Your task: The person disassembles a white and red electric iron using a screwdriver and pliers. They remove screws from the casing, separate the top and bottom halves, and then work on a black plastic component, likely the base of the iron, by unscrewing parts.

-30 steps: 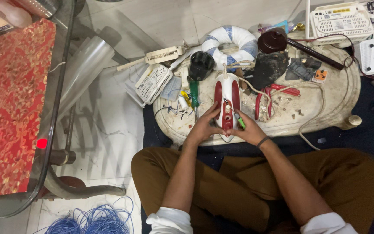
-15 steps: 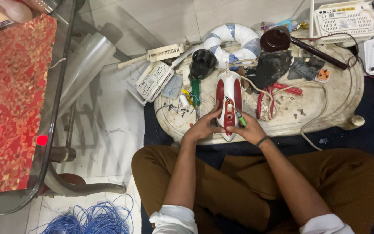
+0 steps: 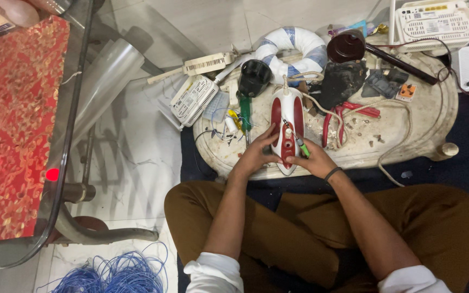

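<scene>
Seated cross-legged on the floor before a low oval marble counter [image 3: 424, 135] strewn with parts. At the near middle of the counter, a red-and-white clothes iron [image 3: 287, 127], lying lengthwise with its pointed end toward the knees. Left hand [image 3: 257, 154] against the iron's left side, grip closed round the body, thumb up on the casing. Right hand [image 3: 311, 158] against the lower right side, grip pinching a small green-handled screwdriver [image 3: 301, 145], its tip angled onto the iron's red centre strip. A dark band on the right wrist.

Just left of the iron, a green-handled tool [image 3: 245, 114] standing lengthwise and a tangle of thin wires [image 3: 221, 130]. Above that, a black cup-shaped part [image 3: 254, 77]. Behind the iron, a white ring wrapped in blue tape [image 3: 291, 48]. To the right, red-handled pliers [image 3: 348, 115], a beige cord [image 3: 392, 146] looping over the counter edge, and a dark brown round lid [image 3: 346, 47]. Off the counter's left end, a white vented box [image 3: 192, 99] on the pale floor. Bottom left, a coil of blue wire [image 3: 109, 271]. Far left, a glass tabletop [image 3: 69, 135] over red patterned cloth.
</scene>
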